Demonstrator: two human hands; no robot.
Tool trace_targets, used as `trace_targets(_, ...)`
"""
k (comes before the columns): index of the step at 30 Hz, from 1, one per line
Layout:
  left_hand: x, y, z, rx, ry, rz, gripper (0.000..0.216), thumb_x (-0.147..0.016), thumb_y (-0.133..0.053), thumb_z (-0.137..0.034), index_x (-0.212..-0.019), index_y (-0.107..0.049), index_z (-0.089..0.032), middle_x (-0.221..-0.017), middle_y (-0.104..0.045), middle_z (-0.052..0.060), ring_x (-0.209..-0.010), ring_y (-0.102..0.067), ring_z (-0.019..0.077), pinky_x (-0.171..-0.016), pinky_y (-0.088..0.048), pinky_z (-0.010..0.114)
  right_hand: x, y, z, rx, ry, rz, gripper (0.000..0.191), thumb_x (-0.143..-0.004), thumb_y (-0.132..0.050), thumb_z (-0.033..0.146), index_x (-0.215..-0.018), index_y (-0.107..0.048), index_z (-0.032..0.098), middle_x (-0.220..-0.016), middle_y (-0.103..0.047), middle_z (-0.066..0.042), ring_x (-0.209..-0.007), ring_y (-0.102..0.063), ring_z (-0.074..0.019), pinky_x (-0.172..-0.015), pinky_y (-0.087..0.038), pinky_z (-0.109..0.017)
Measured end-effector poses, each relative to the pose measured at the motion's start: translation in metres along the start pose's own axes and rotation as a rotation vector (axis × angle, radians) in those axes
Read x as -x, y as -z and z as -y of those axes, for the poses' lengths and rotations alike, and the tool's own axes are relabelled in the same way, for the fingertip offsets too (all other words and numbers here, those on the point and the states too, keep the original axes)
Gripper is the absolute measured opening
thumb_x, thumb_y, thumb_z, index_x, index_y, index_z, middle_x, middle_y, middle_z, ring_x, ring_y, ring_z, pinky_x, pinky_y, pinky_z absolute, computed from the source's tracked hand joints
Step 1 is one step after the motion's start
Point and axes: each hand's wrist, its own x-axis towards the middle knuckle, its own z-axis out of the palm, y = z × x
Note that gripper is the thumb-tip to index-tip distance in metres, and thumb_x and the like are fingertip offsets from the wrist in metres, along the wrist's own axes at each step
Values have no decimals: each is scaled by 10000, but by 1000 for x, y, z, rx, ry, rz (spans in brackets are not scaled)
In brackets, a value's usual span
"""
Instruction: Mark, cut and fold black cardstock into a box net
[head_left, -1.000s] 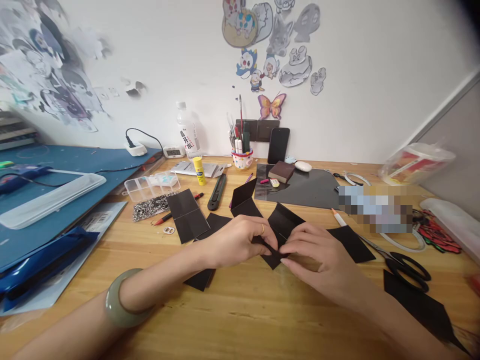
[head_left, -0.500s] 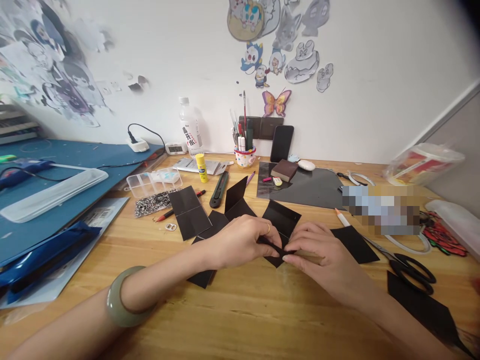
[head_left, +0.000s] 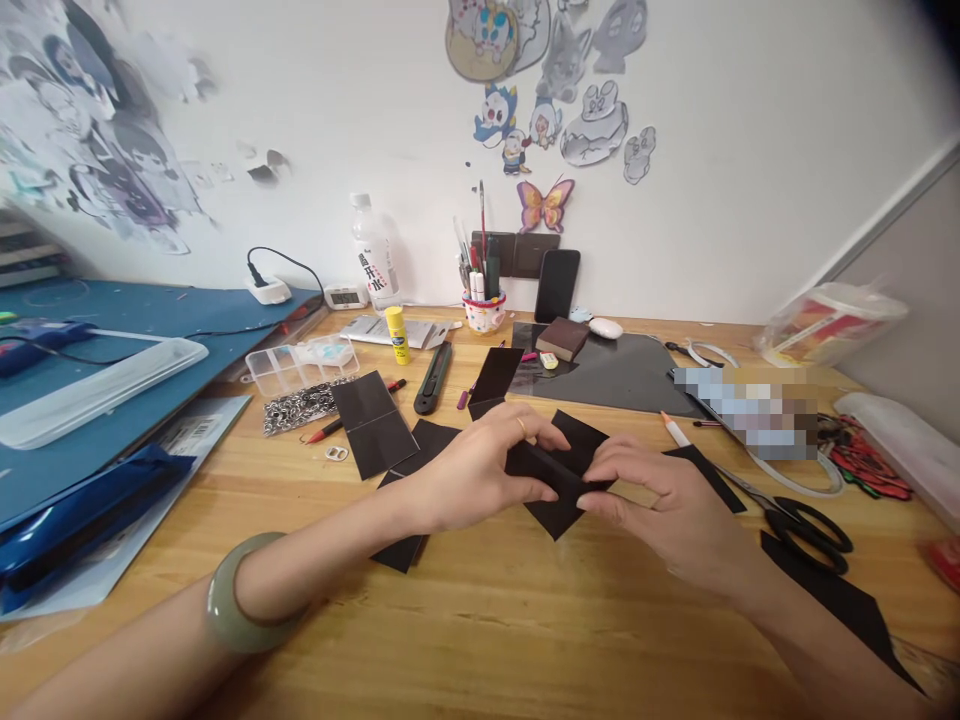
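Observation:
Between my two hands is a piece of black folded paper (head_left: 553, 470), held just above the wooden table. My left hand (head_left: 499, 465) pinches its left side, thumb below and fingers above. At its right end, the thumb and fingertips of my right hand (head_left: 649, 495) close on the paper. A square black card (head_left: 555, 518) shows under the held piece; whether they are joined is hidden. Behind my left hand a folded black flap (head_left: 496, 374) stands up. Left of it lie a creased black card (head_left: 375, 425) and more black paper (head_left: 401, 552), partly under my left forearm.
Black scissors (head_left: 808, 535) and black paper offcuts (head_left: 836, 590) lie at the right. Farther back are a utility knife (head_left: 433, 378), a yellow glue stick (head_left: 397, 336), a pen cup (head_left: 484, 312), a dark sheet (head_left: 622, 375) and a box of chain (head_left: 300, 404). A water bottle (head_left: 375, 255) stands near the wall.
The held black paper has tilted and shows more of its face. My left fingers have spread wider apart on it. The standing flap has shifted right and turned. The view has swung slightly right.

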Motion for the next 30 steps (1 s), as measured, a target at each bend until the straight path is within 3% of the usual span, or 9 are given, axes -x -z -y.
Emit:
trace_targets(4, 0, 1, 0, 168, 69, -90, 288, -724, -663, -172, -991, -559, -187, -992, -547, 38, -911, -518, 162, -784, -417, 286, 0, 8, -1, -129, -94, -35, 142, -771, -601, 355, -702, -612, 232, -725, -571, 4, -709, -546, -165, -664, -445, -291)
trace_targets(9, -1, 2, -1, 331, 62, -118, 185, -755, -633, -171, -939, -617, -170, -908, -578, 33, -822, -536, 143, -680, -428, 248, 1, 14, -2, -185, -82, 17, 113, -782, -594, 332, -722, -608, 237, -745, -578, 7, -726, -539, -161, -693, -436, -288)
trace_targets(16, -1, 5, -4, 169, -30, -77, 182, -741, -653, -154, -918, -684, -179, -738, -528, 0, -713, -513, 110, -655, -426, 236, 3, 17, 3, -179, -52, 87, 98, -792, -584, 311, -743, -614, 231, -749, -577, 6, -735, -551, -164, -707, -439, -305)
trace_targets(21, 1, 6, -4, 130, -30, -41, 147, -752, -639, -161, -887, -694, -176, -750, -532, 5, -708, -518, 107, -634, -439, 224, 3, 13, -1, -175, -34, 55, 67, -776, -610, 299, -765, -611, 232, -782, -588, -1, -756, -553, -166, -717, -435, -302)
trace_targets(26, 1, 7, -6, 36, -51, -34, 111, -781, -603, -164, -842, -695, -167, -836, -535, 34, -801, -528, 130, -714, -448, 256, 2, 10, -4, -150, -71, 45, 99, -759, -629, 324, -742, -596, 233, -775, -579, 7, -753, -550, -161, -712, -422, -297)
trace_targets(30, 2, 2, -8, -72, -96, -8, 177, -775, -615, -183, -939, -677, -161, -889, -563, 53, -850, -521, 148, -751, -439, 282, 2, 9, 2, -127, -97, 52, 130, -777, -601, 344, -724, -598, 226, -756, -573, 7, -735, -545, -159, -694, -419, -293)
